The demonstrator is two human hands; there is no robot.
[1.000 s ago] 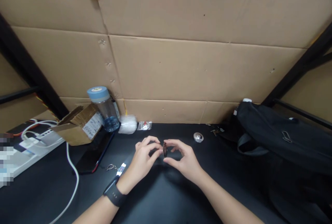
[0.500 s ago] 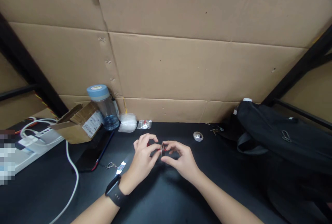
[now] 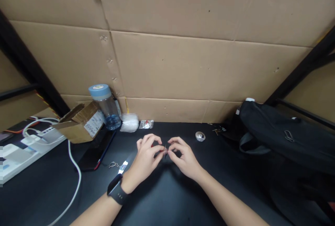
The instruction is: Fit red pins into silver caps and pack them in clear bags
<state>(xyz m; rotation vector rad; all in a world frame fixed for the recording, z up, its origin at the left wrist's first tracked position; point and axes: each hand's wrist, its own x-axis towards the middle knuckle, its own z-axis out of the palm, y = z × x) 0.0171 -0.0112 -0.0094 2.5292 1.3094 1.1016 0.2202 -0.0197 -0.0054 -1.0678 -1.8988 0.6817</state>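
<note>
A small, thin round piece (image 3: 165, 151) is seen almost edge-on between my two hands above the dark table. My left hand (image 3: 149, 154), with a dark watch at its wrist, pinches it between thumb and index finger. A bit of something red (image 3: 153, 146) shows behind the left fingers; its kind is hidden. From the other side, my right hand (image 3: 184, 158) has its thumb and index fingertips closed at the piece's face. To the left of my left hand lie a key ring (image 3: 113, 165) and a shiny strip (image 3: 123, 167).
A round silvery disc (image 3: 200, 136) lies right of my hands. Clear packets (image 3: 129, 122), a water bottle (image 3: 106, 109), an opened cardboard box (image 3: 78, 125) and a phone (image 3: 95, 152) stand or lie left. Keys (image 3: 217, 130) and a black backpack (image 3: 282, 132) are at the right.
My right thumb and index finger have drawn closer together at the round piece. The piece has turned more edge-on. My left hand keeps its pinch.
</note>
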